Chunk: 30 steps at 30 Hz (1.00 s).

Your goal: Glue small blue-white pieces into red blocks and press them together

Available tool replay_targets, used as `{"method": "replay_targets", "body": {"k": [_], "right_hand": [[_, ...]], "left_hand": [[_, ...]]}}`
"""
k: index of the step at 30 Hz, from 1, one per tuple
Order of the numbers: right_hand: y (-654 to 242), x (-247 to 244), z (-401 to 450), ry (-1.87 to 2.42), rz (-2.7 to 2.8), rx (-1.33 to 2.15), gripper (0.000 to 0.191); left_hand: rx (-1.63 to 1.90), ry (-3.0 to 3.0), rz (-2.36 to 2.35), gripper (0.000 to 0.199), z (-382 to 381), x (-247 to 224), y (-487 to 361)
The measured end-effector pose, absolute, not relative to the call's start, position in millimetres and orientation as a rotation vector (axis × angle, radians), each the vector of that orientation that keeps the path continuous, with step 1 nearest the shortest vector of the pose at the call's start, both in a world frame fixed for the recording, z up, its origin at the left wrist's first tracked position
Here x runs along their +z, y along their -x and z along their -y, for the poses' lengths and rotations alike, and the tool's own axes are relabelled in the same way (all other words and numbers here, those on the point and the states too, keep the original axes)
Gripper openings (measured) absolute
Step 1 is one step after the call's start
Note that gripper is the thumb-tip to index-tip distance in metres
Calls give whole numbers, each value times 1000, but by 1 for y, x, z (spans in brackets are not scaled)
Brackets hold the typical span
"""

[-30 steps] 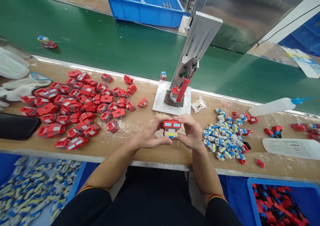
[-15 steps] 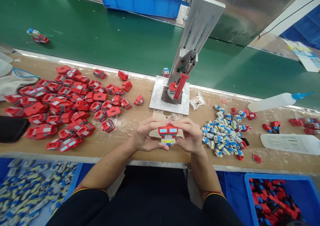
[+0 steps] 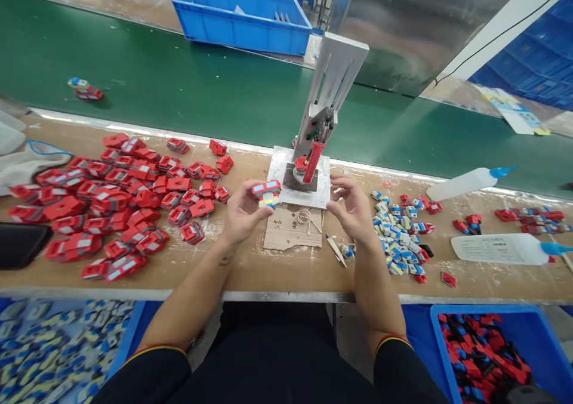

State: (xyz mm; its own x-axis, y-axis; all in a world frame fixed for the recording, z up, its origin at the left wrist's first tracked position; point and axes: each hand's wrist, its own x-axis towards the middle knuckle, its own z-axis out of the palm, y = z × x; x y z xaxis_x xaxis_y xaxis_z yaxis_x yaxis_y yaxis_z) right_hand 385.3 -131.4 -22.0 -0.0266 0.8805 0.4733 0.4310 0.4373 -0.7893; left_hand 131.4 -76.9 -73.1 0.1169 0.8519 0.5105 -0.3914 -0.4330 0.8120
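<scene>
My left hand [image 3: 242,214] is closed on a toy robot body [image 3: 267,190], a red upper block with pale blue windows and a white, blue and yellow piece beneath. My right hand [image 3: 351,208] is raised with thumb and fingers apart, holding nothing. Between and beyond the hands stands a metal clamp press [image 3: 322,117] with a red handle [image 3: 314,161] on a metal base plate [image 3: 280,168]. A red part sits under its head. In front lies a cardboard piece [image 3: 286,234] with a pale rubber band or cord ring on it.
Red toy parts [image 3: 107,195] are heaped on the left; white, blue and yellow parts [image 3: 398,237] are piled on the right. Two white bottles [image 3: 496,250] lie farther right. A green conveyor belt [image 3: 147,88] carries one assembled toy. Blue bins [image 3: 242,31] stand behind and below.
Both hands held the toy body together before. Now they have parted: my left hand carries it up and to the left, while my right hand has let go and moved right.
</scene>
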Motion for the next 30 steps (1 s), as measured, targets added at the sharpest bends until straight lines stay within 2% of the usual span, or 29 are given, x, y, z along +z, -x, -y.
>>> {"method": "replay_targets", "body": {"k": [5,8,11,14,18,21,24,25,28,29,30], "right_hand": [[-385,-13,105,1205,1905,784,50],[-379,-8,101,1106,1912,895,50],[-381,9,112,927,1841,934,51],[-379,45,117,759,1773,894,60],[-368,116,81,759,1705,737,75],[-371,150,41,761,1677,625,67],[-388,128,25,825,1614,453,60],[-397,108,27,905,1595,388,58],[-416,29,39,1193,1564,387,34],[-417,4,42,1319,1533,476,35],[-415,-18,43,1414,1509,564,45]], "left_hand": [[1448,-1316,-568,57,47,-89,-135],[1196,-1644,-553,59,19,-82,-138],[879,-2094,-493,52,-7,-67,-139],[673,-2306,-452,46,-21,-57,-141],[630,-2376,-469,46,-23,-52,-142],[635,-2382,-490,47,-23,-49,-140],[684,-2355,-505,46,-23,-46,-140],[696,-2346,-507,45,-24,-45,-141],[692,-2346,-487,45,-25,-44,-143],[689,-2352,-476,46,-25,-44,-144],[691,-2354,-467,46,-24,-43,-144]]}}
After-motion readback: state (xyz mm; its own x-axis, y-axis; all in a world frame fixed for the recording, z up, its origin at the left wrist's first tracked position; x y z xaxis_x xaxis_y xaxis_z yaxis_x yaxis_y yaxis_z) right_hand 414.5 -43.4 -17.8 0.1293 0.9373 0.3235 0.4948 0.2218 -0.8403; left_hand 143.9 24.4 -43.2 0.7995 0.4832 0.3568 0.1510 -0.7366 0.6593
